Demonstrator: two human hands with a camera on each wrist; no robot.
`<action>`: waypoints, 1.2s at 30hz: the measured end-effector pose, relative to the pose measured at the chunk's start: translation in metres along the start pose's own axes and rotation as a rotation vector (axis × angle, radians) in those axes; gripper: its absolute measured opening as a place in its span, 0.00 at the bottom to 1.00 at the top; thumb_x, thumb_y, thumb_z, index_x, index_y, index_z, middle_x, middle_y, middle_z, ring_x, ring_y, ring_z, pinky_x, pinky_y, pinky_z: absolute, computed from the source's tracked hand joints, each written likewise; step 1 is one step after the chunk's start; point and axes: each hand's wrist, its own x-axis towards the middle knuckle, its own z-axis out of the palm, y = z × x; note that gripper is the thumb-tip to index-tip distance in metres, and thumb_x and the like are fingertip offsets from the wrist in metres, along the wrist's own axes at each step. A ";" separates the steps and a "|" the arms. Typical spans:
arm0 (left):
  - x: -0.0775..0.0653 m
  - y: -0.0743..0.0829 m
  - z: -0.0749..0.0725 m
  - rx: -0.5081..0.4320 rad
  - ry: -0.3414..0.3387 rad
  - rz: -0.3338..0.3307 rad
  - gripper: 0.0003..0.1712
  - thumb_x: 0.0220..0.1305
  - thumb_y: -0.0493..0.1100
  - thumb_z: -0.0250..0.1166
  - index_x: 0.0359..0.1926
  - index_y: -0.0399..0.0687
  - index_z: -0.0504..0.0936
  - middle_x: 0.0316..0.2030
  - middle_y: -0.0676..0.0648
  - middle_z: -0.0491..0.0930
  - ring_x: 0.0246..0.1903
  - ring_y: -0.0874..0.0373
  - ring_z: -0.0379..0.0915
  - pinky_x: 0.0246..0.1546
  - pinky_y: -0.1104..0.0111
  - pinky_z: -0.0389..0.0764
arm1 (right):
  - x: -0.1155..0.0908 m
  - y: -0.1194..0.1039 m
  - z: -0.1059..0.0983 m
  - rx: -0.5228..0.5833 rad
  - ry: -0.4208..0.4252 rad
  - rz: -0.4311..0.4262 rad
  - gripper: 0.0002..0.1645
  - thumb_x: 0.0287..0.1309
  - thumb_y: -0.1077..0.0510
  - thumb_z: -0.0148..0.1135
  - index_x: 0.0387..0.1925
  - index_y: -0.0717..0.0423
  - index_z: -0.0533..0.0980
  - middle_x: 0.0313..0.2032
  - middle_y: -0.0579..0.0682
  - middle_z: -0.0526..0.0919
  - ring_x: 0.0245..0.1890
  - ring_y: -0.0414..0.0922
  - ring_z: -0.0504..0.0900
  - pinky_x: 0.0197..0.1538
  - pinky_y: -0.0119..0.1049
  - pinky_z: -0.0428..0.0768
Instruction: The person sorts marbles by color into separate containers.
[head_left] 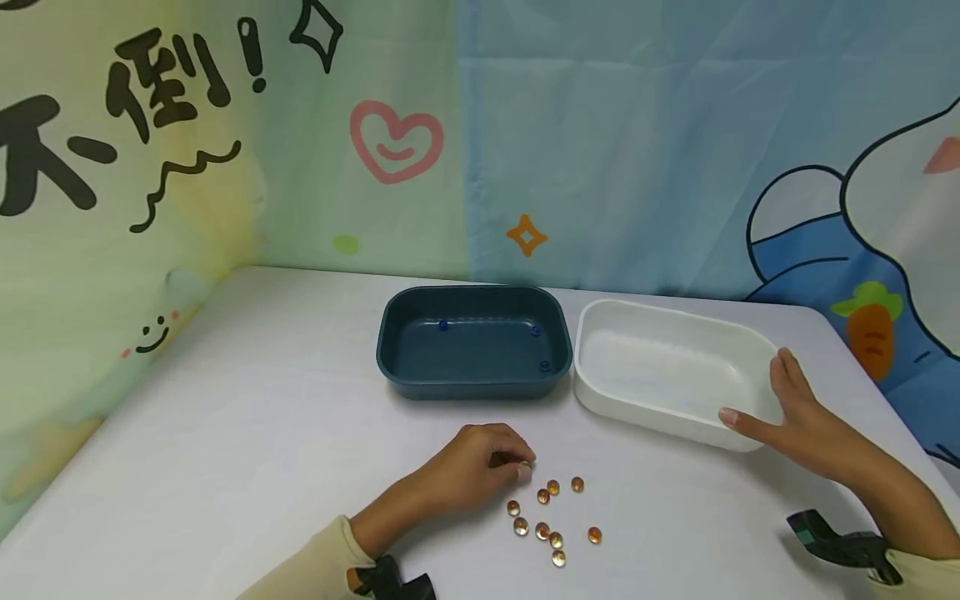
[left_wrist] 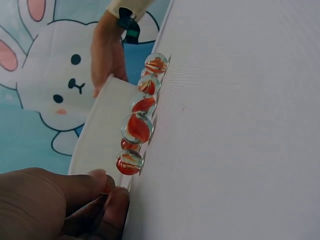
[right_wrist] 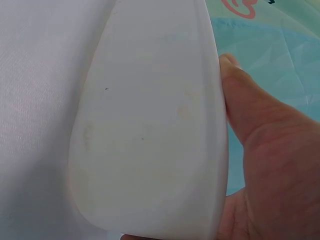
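My left hand (head_left: 476,467) pinches a small glass marble (left_wrist: 109,184) between thumb and fingertips, just above the white table. To its right lies a loose group of several clear marbles with orange-red swirls (head_left: 542,531); the left wrist view shows them (left_wrist: 136,128) close up. My right hand (head_left: 802,412) holds the right end of a white plastic tray (head_left: 667,421), its thumb on the near rim and its fingers at the end wall. From the right wrist, the tray's outer side (right_wrist: 150,125) fills the view and most of the fingers are hidden.
Left of the white tray stands a dark blue tray (head_left: 472,390) with a few small blue marbles (head_left: 545,366) on its bottom. Their adjoining ends are close together. A printed cloth backdrop (head_left: 600,167) rises behind the table (head_left: 247,450) and along its left side.
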 end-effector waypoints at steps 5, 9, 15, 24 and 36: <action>-0.002 0.000 -0.004 -0.031 0.036 -0.025 0.07 0.62 0.34 0.67 0.41 0.44 0.87 0.35 0.58 0.83 0.38 0.70 0.76 0.43 0.73 0.77 | 0.002 -0.002 0.001 -0.008 0.007 -0.011 0.70 0.61 0.36 0.58 0.68 0.63 0.16 0.68 0.61 0.09 0.65 0.76 0.24 0.46 0.78 0.53; -0.001 0.003 -0.006 -0.035 0.045 -0.025 0.07 0.61 0.33 0.67 0.40 0.42 0.87 0.35 0.55 0.84 0.38 0.69 0.76 0.43 0.73 0.77 | 0.001 -0.005 -0.001 -0.016 0.011 -0.012 0.70 0.61 0.36 0.58 0.68 0.63 0.16 0.67 0.61 0.08 0.65 0.77 0.25 0.46 0.78 0.53; 0.009 0.012 -0.014 -0.062 0.049 -0.024 0.08 0.61 0.30 0.66 0.40 0.40 0.87 0.36 0.54 0.85 0.38 0.66 0.77 0.41 0.73 0.78 | -0.001 -0.004 -0.003 -0.007 0.014 0.001 0.69 0.62 0.36 0.57 0.67 0.63 0.15 0.67 0.62 0.08 0.64 0.78 0.26 0.45 0.78 0.53; 0.035 0.029 -0.024 -0.261 0.164 -0.006 0.10 0.63 0.34 0.66 0.45 0.37 0.86 0.39 0.53 0.84 0.40 0.65 0.79 0.42 0.71 0.79 | 0.001 0.002 0.001 0.003 0.008 0.008 0.69 0.62 0.35 0.57 0.67 0.62 0.14 0.67 0.61 0.08 0.64 0.78 0.25 0.45 0.78 0.53; 0.078 0.049 -0.024 -0.362 0.282 -0.058 0.09 0.64 0.36 0.66 0.45 0.42 0.87 0.39 0.51 0.85 0.36 0.64 0.78 0.35 0.73 0.78 | 0.001 0.002 0.005 -0.042 0.033 -0.031 0.69 0.62 0.35 0.56 0.68 0.64 0.17 0.68 0.60 0.08 0.65 0.78 0.27 0.44 0.78 0.55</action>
